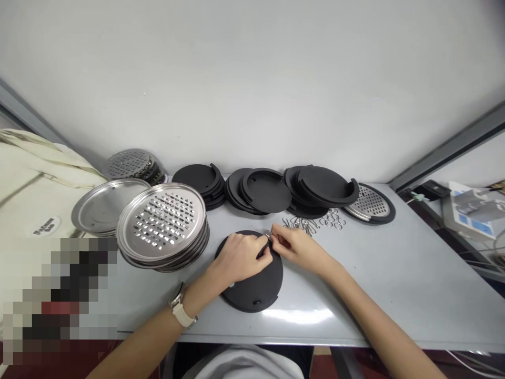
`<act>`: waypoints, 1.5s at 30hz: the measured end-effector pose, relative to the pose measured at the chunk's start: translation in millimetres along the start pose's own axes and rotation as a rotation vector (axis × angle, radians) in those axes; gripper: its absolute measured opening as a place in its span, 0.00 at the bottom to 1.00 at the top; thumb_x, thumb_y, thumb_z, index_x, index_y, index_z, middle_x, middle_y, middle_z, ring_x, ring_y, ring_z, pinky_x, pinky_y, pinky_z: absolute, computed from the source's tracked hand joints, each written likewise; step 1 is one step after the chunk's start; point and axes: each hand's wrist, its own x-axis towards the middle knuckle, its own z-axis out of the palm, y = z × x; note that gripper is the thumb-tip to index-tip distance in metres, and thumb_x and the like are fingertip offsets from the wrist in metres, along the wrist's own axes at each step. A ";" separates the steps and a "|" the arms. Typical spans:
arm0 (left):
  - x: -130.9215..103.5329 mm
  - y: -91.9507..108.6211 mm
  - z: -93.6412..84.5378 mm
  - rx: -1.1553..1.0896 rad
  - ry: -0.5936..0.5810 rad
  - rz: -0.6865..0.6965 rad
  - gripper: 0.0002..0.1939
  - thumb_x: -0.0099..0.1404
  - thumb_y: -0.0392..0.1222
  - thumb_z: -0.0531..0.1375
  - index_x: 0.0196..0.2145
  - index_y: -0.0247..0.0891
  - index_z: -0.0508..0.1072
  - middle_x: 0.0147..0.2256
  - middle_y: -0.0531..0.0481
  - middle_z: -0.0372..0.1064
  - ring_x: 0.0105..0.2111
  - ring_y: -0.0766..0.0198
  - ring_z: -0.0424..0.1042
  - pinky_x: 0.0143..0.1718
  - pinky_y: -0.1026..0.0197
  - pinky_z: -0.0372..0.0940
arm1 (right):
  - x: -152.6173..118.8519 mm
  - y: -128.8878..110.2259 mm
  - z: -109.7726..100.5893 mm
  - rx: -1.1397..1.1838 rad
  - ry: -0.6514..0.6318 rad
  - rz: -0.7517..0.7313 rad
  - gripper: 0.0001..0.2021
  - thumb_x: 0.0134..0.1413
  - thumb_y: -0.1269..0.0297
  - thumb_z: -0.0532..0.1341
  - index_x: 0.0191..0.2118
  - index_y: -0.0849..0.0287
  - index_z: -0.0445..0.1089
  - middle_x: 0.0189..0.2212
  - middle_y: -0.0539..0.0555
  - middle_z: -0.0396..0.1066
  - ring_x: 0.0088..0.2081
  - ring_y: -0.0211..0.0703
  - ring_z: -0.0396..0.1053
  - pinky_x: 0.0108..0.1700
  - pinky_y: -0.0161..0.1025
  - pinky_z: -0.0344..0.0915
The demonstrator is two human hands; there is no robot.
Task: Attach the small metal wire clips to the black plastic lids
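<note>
A round black plastic disc (252,289) lies on the table in front of me, with a small slot near its lower edge. My left hand (242,256) rests over its upper part, fingers curled and gripping the disc by its far edge. At that edge my right hand (294,245) pinches a small metal ring (269,233); the fingers partly hide where ring and disc meet. Just beyond the right hand lie loose metal clips (303,225) and several metal rings (334,218).
Stacks of perforated metal grater plates (161,223) and plain-looking metal plates (106,205) stand at left. Black discs (266,190) are piled along the wall. A grater plate in a black holder (371,202) lies at right. A box (473,208) sits beyond the table (394,284).
</note>
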 end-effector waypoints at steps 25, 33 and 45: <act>1.8 -6.5 -7.0 -0.001 -0.043 0.087 0.10 0.62 0.44 0.53 0.28 0.39 0.68 0.23 0.52 0.70 0.24 0.61 0.70 0.23 0.62 0.52 | -1.8 -5.3 -12.0 0.049 -0.167 -0.064 0.11 0.63 0.68 0.47 0.28 0.57 0.54 0.19 0.44 0.54 0.21 0.34 0.54 0.26 0.33 0.51; 1.9 -6.4 -5.6 -0.041 -0.054 0.073 0.10 0.62 0.44 0.52 0.28 0.38 0.70 0.23 0.50 0.70 0.24 0.60 0.70 0.24 0.61 0.55 | -1.9 -5.5 -8.4 0.044 -0.149 -0.058 0.11 0.63 0.69 0.47 0.27 0.56 0.53 0.18 0.44 0.52 0.21 0.35 0.52 0.26 0.33 0.50; 6.0 -5.6 -2.5 -0.015 -0.029 0.008 0.10 0.63 0.44 0.53 0.29 0.39 0.70 0.25 0.50 0.71 0.26 0.60 0.71 0.26 0.61 0.57 | -3.8 -3.9 -6.0 -0.062 -0.111 -0.051 0.09 0.63 0.67 0.47 0.30 0.55 0.52 0.20 0.45 0.55 0.21 0.35 0.54 0.26 0.33 0.50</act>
